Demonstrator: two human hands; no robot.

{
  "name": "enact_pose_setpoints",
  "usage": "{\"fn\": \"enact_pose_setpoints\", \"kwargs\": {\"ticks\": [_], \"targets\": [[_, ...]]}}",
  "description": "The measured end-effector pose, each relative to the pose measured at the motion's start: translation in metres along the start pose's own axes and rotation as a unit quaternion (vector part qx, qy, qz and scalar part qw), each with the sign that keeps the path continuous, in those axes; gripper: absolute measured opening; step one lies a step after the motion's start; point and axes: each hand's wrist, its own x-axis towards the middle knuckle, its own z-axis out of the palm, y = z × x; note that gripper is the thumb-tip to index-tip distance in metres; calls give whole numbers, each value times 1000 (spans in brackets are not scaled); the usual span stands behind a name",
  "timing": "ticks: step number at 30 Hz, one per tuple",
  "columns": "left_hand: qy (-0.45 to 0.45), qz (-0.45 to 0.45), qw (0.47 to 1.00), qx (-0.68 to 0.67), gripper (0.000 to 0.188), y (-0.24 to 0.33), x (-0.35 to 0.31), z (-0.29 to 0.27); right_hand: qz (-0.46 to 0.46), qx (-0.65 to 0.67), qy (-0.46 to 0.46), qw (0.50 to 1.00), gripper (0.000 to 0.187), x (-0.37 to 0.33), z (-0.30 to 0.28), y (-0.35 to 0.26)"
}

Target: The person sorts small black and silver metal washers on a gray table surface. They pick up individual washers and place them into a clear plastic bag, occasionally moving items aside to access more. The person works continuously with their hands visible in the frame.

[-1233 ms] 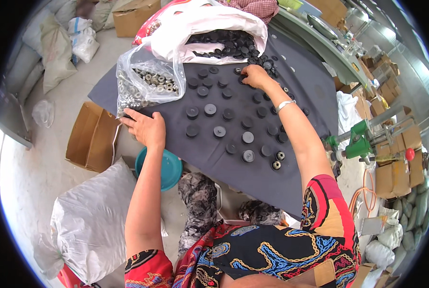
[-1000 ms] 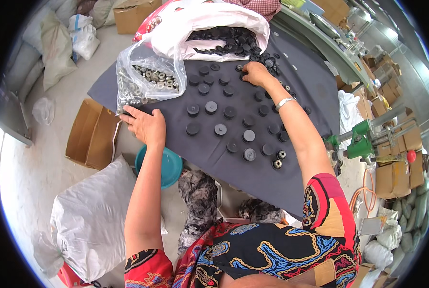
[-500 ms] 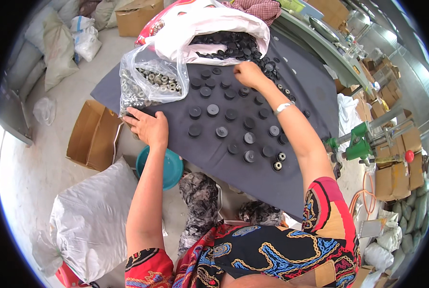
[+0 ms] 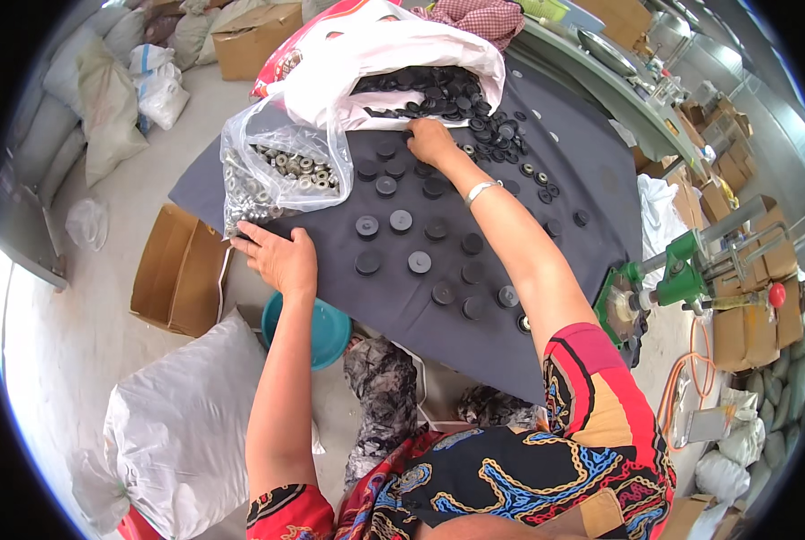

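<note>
My left hand lies with spread fingers at the table's left edge, its fingertips by the bottom corner of a clear plastic bag of small metal ring-shaped parts. Across the dark table cloth, my right hand reaches to the mouth of a white sack. Its fingers are pinched on a black disc, mostly hidden by the hand. More black round discs stand spaced out over the cloth in front of me. A loose heap of black discs spills from the sack to the right.
An open cardboard box and a teal basin stand on the floor at left, beside a full white sack. A green hand press is at the right. Behind the cloth runs a long bench.
My right hand has moved left to the near side of the sack mouth. My left hand stays by the clear bag. The whole view has shifted slightly.
</note>
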Motion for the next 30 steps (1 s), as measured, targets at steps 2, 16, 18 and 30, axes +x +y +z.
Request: {"fn": "enact_pose_setpoints", "kwargs": {"ticks": [2, 16, 18, 30], "targets": [[-5, -4, 1000, 0, 87, 1, 1, -1, 26, 10, -22, 999, 28, -2, -2, 0], [27, 15, 999, 15, 88, -2, 1, 5, 52, -28, -84, 995, 35, -8, -19, -4], [30, 20, 999, 16, 88, -2, 1, 6, 70, -27, -65, 995, 34, -6, -16, -7], [26, 23, 999, 3, 87, 1, 0, 6, 64, -5, 1, 998, 31, -7, -15, 8]]}}
